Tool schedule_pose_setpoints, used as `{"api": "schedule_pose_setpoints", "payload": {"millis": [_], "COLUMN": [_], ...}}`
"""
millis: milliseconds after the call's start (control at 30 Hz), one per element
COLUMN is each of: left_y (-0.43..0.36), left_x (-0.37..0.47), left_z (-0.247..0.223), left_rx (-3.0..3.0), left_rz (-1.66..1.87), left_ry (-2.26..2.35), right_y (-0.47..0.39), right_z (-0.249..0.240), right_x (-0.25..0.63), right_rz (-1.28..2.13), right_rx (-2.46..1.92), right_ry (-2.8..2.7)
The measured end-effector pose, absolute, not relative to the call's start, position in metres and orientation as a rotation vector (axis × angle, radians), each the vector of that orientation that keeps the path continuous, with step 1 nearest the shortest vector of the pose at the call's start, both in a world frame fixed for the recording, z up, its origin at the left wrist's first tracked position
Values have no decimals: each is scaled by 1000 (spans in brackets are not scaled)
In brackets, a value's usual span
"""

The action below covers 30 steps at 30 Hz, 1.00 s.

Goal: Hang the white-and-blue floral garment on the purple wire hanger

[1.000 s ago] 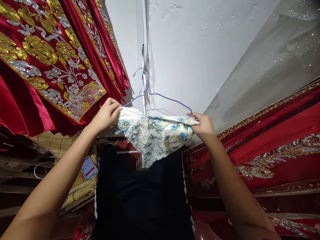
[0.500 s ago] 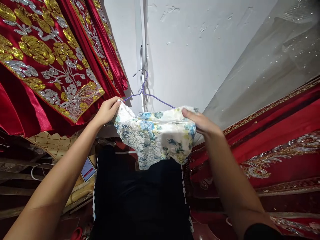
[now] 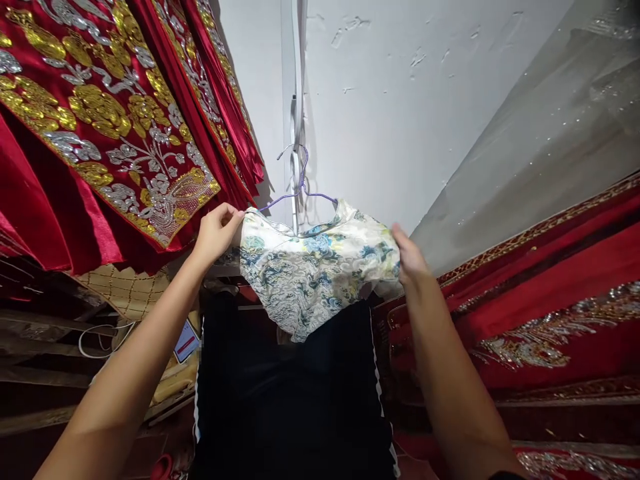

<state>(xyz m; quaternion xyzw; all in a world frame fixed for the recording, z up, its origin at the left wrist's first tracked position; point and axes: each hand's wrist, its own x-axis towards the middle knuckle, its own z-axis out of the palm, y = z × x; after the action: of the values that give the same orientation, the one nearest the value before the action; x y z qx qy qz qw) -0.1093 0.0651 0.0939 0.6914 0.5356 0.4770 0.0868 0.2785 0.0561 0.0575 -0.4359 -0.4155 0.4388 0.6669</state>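
A short floral top (image 3: 310,273), white with blue and yellow flowers, hangs on a thin purple hanger (image 3: 301,190), whose hook is near a white vertical bar (image 3: 295,120). At the garment's left shoulder, my left hand (image 3: 217,233) pinches the cloth at its edge. My right hand (image 3: 411,257) is closed at the garment's right sleeve edge, slightly blurred. The fabric is spread between both hands, and both hanger shoulders reach into the neckline.
Red garments with gold and silver embroidery (image 3: 105,113) hang at the left. Sheer white cloth (image 3: 530,153) and red beaded cloth (image 3: 540,313) are on the right. A lit phone (image 3: 186,341) lies low on the left, near a white cable (image 3: 95,350).
The top's right shoulder has come up over the hanger's right arm, and its front lies flatter. My right hand has shifted down slightly to the sleeve edge. The whole view has shifted a little.
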Motion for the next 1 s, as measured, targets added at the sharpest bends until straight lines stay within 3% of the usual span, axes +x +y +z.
{"api": "schedule_pose_setpoints", "payload": {"millis": [100, 300, 400, 533, 667, 833, 900, 1000], "left_y": [76, 61, 31, -10, -51, -92, -92, -72], "left_x": [-92, -52, -35, -23, -47, -97, -106, -110], "left_z": [105, 147, 147, 126, 117, 153, 170, 180], "left_rx": [2054, 2067, 1752, 1153, 968, 1443, 1587, 1785], "left_rz": [1594, 1953, 1663, 1043, 850, 243, 233, 527], "left_ry": [1393, 1096, 909, 765, 890, 1000, 1086, 1236], "right_y": [54, 24, -17, -67, -67, -18, -3, 8], "right_z": [61, 77, 64, 50, 54, 50, 46, 45], "right_x": [284, 274, 269, 256, 246, 237, 230, 223], "right_rz": [1121, 770, 848, 1157, 1415, 963, 892, 1093], "right_rx": [-974, -1020, -1055, -961, -709, -1041, -1012, -955], "right_ry": [-976, -728, -797, -1616, -2117, -1928, -1932, -1918]}}
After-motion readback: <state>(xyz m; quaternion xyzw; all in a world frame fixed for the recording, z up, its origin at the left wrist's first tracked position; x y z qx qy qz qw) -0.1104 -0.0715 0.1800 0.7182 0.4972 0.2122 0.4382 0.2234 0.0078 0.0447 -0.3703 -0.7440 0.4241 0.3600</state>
